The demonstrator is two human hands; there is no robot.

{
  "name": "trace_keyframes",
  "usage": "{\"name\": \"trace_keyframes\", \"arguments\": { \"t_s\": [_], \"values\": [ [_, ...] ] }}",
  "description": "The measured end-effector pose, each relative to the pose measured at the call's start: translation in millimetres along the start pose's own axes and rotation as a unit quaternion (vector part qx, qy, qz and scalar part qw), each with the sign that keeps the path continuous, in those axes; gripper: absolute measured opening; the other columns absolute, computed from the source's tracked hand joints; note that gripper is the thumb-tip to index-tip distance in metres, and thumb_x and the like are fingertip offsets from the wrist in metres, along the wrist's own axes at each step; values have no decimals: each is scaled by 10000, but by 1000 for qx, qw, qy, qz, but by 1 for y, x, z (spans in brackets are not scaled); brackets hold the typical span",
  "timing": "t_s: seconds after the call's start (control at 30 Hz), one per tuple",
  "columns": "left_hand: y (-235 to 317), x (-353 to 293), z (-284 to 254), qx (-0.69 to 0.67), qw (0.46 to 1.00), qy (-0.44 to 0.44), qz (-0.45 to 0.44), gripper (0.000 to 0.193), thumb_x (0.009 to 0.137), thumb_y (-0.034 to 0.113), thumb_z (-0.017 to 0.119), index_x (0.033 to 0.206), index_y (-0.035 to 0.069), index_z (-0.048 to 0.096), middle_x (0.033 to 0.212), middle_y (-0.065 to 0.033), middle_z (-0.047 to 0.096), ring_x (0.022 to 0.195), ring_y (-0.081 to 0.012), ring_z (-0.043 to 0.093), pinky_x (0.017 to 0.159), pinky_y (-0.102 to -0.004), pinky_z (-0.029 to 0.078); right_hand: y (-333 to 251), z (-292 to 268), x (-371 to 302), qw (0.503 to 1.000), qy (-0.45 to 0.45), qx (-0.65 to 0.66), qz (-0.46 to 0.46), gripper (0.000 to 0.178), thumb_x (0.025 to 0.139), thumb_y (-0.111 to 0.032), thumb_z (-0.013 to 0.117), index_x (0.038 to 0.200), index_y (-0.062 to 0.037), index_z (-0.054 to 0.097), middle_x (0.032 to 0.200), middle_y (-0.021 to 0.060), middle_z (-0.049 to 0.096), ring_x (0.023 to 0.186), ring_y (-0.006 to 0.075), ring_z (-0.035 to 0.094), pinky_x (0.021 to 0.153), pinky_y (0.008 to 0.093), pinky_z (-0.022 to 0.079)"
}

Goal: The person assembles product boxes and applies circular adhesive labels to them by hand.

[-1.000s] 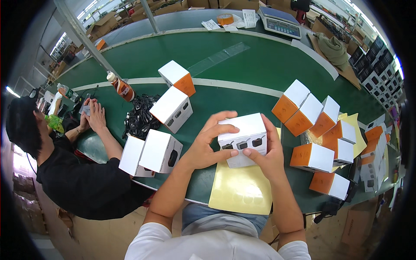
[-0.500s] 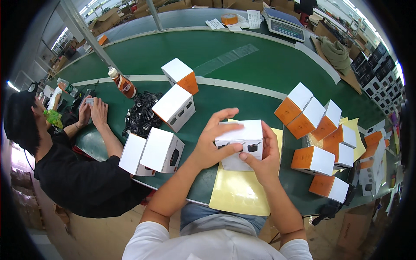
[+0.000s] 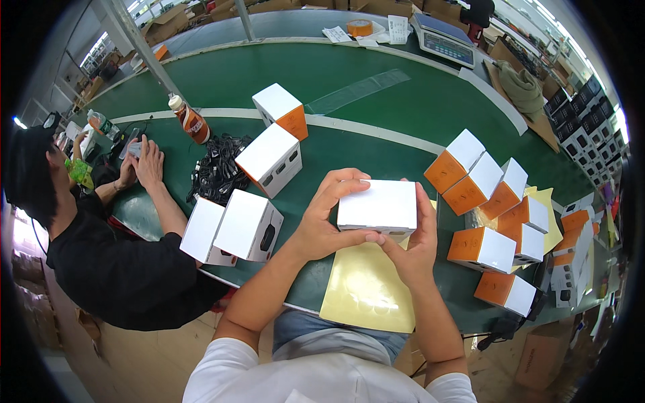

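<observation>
Between my two hands is a white product box (image 3: 377,205), its plain white face turned up. My left hand (image 3: 325,218) grips the box's left side, fingers along the far edge and thumb at the near edge. The right side is gripped by my right hand (image 3: 415,245), its thumb meeting the left thumb at the near edge. Below the box lies a sheet of yellow glossy paper (image 3: 368,285) on the green table (image 3: 316,158). The underside of the box is hidden.
White-and-orange boxes (image 3: 272,158) stand to the left, beside tangled black cables (image 3: 218,168) and a brown bottle (image 3: 190,121). More boxes (image 3: 487,248) cluster at right. A co-worker (image 3: 111,262) in black sits at left. A scale (image 3: 443,41) and orange tape (image 3: 359,27) lie far back.
The held box has been tipped, so its printed side no longer faces me and its white face shows. My left fingers have closed in on it. The co-worker's hands have shifted slightly.
</observation>
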State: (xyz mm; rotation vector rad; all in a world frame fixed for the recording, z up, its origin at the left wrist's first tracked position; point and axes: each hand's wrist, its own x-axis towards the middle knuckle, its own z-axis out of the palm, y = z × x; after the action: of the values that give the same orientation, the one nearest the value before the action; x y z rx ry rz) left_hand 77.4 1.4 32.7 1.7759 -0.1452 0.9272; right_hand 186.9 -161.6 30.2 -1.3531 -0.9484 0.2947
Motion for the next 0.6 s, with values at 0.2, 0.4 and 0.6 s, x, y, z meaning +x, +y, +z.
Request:
{"name": "trace_keyframes", "arguments": {
  "t_s": [0.2, 0.4, 0.6],
  "values": [
    [-5, -2, -1, 36, 999, 12, 26, 612, 662, 225, 922, 1194, 118, 639, 1305, -161, 507, 1190, -300, 532, 955, -393, 461, -1, 3, 2, 992, 30, -90, -82, 862, 751, -47, 811, 1493, -84, 374, 1497, 165, 395, 1371, 302, 426, 1113, 414, 394],
    [-2, -2, 0, 148, 987, 23, 57, 614, 602, 431, 890, 1097, 142, 673, 1298, -184, 506, 1129, -308, 555, 900, -383, 484, -12, -8, -1, 935, 63, -277, -210, 527, 730, -52, 830, 1219, -159, 664, 1283, 130, 515, 1154, 283, 503, 870, 393, 452],
    [-5, -2, 3, 268, 955, 4, 124, 600, 601, 465, 877, 1083, 163, 688, 1268, -169, 531, 1092, -321, 572, 866, -381, 505, -13, -10, -1, 938, 49, -299, -171, 352, 715, -16, 821, 1043, -118, 745, 1083, 85, 565, 946, 222, 534, 737, 333, 439]
  ]
}}
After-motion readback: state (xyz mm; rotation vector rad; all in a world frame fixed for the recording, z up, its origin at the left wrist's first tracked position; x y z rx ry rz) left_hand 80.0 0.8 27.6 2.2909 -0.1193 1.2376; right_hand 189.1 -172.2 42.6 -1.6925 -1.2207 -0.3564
